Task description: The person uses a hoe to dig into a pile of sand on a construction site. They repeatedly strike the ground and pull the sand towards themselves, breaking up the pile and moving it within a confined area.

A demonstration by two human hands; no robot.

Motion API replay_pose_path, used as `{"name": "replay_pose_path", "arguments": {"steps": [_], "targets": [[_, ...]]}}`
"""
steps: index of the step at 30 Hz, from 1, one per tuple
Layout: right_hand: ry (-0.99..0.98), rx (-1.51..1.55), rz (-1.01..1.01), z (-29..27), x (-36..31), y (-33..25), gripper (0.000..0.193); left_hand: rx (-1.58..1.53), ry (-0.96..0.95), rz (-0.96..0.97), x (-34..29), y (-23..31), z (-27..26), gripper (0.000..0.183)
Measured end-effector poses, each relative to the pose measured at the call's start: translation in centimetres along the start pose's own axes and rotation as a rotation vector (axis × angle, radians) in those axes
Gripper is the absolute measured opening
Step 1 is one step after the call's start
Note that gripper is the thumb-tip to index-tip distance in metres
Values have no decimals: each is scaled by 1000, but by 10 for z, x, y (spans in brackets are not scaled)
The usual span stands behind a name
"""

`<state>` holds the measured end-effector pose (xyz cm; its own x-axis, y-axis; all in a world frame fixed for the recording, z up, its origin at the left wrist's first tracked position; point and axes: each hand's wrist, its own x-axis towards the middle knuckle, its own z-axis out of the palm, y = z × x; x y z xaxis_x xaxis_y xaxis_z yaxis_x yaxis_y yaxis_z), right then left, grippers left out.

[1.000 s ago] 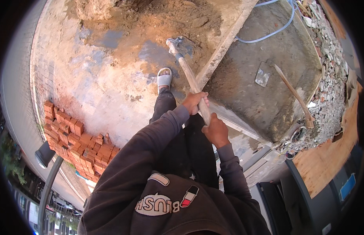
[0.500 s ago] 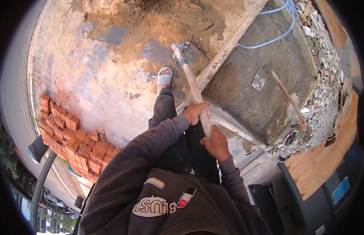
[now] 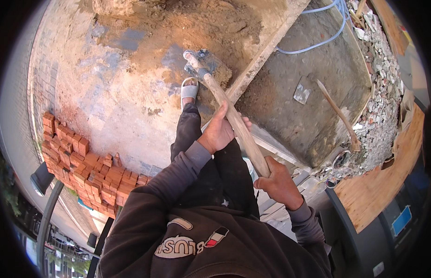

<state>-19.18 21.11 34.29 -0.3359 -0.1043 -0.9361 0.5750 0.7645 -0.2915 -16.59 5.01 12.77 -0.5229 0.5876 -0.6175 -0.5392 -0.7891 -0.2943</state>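
A long-handled hoe (image 3: 245,134) slants across in front of me, its wooden handle running from lower right to upper left. My right hand (image 3: 279,182) is closed round the butt end of the handle. Farther up, my left hand (image 3: 221,132) cradles the handle loosely in its palm, thumb along one side and fingertips showing on the other. The hoe's metal blade (image 3: 210,62) is smeared with wet soil and is over the ground by my sandalled foot (image 3: 189,92).
Sandy soil (image 3: 215,23) is heaped ahead. A raised concrete edge (image 3: 257,69) borders a muddy pit on the right with a loose wooden handle (image 3: 338,113), a flat grey piece (image 3: 302,90) and a pale blue hose (image 3: 317,46). Rubble (image 3: 384,88) lies beyond; stacked red bricks (image 3: 92,173) are left.
The hoe's blade has come left and slightly nearer, now with soil by it. My right hand has moved right and down with the butt; my left hand's grip has loosened.
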Motion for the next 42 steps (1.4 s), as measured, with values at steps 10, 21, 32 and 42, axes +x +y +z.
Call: {"name": "replay_pose_path", "arguments": {"steps": [10, 21, 32, 42], "targets": [[-93, 81, -88, -22, -84, 74, 51, -28, 291, 373, 25, 48, -1, 42], [404, 97, 184, 49, -178, 415, 19, 225, 225, 7, 10, -231, 29, 17], [440, -215, -79, 61, -32, 279, 21, 98, 291, 244, 39, -44, -36, 17], [351, -168, -53, 90, 143, 182, 35, 151, 482, 198, 110, -38, -122, 27]]}}
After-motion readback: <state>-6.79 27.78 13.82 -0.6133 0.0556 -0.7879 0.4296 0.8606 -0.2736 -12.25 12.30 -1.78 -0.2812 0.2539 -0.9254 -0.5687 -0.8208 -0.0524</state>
